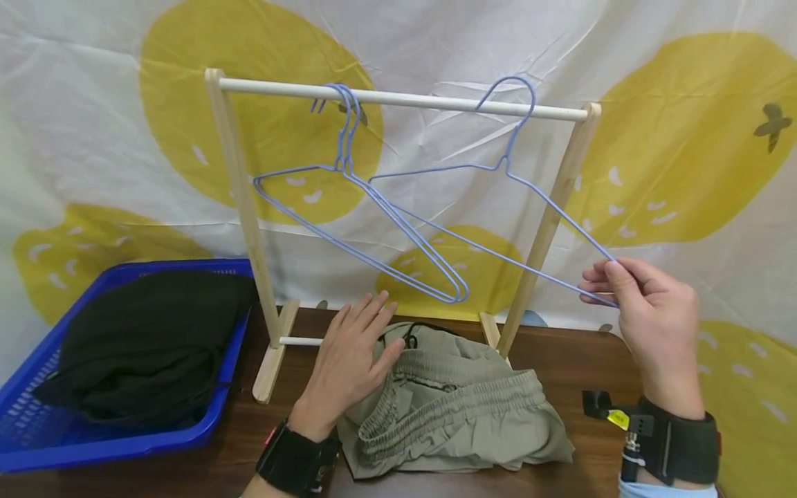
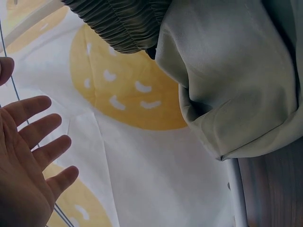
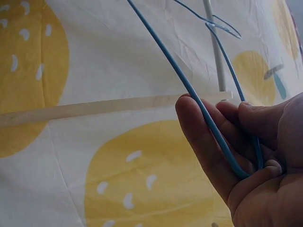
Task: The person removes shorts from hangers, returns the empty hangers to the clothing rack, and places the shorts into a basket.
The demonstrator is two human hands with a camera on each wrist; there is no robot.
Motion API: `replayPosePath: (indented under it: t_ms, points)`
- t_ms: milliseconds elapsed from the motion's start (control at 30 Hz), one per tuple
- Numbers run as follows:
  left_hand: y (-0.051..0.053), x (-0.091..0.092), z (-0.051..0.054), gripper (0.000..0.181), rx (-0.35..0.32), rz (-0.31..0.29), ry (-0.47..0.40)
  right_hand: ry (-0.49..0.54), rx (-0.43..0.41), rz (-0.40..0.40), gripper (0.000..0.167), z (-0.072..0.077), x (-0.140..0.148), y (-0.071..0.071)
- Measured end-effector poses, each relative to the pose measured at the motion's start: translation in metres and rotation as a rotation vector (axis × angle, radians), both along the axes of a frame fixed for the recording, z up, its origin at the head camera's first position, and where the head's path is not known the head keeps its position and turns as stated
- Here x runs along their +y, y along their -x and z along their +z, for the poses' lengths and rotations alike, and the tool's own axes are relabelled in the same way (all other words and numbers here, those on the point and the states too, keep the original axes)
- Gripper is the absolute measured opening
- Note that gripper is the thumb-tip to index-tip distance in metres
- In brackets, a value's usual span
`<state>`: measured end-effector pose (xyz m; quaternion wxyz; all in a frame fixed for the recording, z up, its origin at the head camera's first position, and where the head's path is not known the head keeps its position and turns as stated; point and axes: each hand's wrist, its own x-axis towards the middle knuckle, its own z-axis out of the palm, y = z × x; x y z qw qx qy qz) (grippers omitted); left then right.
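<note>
My right hand point(image 1: 660, 315) holds the lower right corner of a blue wire hanger point(image 1: 510, 149), its thumb on the sloping arm. That hanger's hook rests over the rack's white rail point(image 1: 405, 100), near the right end, and its body is swung toward me. In the right wrist view, fingers of the right hand point(image 3: 255, 156) curl about the hanger's bent corner point(image 3: 175, 71). With fingers extended, my left hand point(image 1: 351, 356) is over the left side of olive-grey elastic-waist trousers point(image 1: 473, 415). The left wrist view shows the left hand point(image 2: 28, 146) spread, apart from the trousers point(image 2: 236, 85).
Two more blue hangers point(image 1: 345, 162) hang together left of centre on the rail. A blue basket point(image 1: 124, 453) with black cloth point(image 1: 156, 339) in it stands left of the rack. Wooden posts point(image 1: 239, 200) and feet support the rack on the brown table point(image 1: 598, 387), before a patterned curtain.
</note>
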<state>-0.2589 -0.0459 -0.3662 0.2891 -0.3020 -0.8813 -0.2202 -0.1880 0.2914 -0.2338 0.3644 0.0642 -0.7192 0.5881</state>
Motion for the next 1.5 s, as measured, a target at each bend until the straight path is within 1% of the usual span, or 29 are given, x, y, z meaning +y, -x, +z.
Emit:
replayPosePath:
  t_ms: [300,500,667,800,1000,1100,1233,1367,1500]
  points:
    - [0.000,0.000,-0.001,0.058,-0.003,-0.002,0.000,-0.035,-0.024,0.001,0.013,0.007,-0.003,0.006]
    - [0.000,0.000,-0.001,0.058,-0.002,-0.002,-0.009,-0.088,-0.047,-0.004,0.015,0.005,-0.002,0.011]
    - [0.001,0.000,-0.001,0.058,0.002,-0.008,-0.017,-0.091,-0.051,0.025,0.016,-0.001,-0.002,0.013]
    - [0.001,0.000,-0.001,0.058,0.008,-0.010,-0.021,-0.088,-0.049,0.031,0.018,-0.005,-0.004,0.015]
    - [0.001,0.000,-0.001,0.058,-0.002,-0.010,-0.027,-0.069,-0.009,0.050,0.021,-0.013,-0.008,0.018]
    - [0.001,-0.001,-0.001,0.058,-0.003,-0.008,-0.028,-0.077,0.002,0.048,0.021,-0.017,-0.011,0.019]
    - [0.001,-0.001,-0.001,0.058,-0.001,-0.008,-0.025,-0.073,0.018,0.043,0.019,-0.024,-0.015,0.019]
    - [0.001,-0.002,-0.001,0.058,0.014,-0.010,-0.027,-0.035,0.031,0.068,0.014,-0.034,-0.018,0.020]
    - [0.001,-0.003,-0.001,0.058,0.019,-0.007,-0.026,-0.002,0.011,0.094,0.019,-0.044,-0.021,0.020]
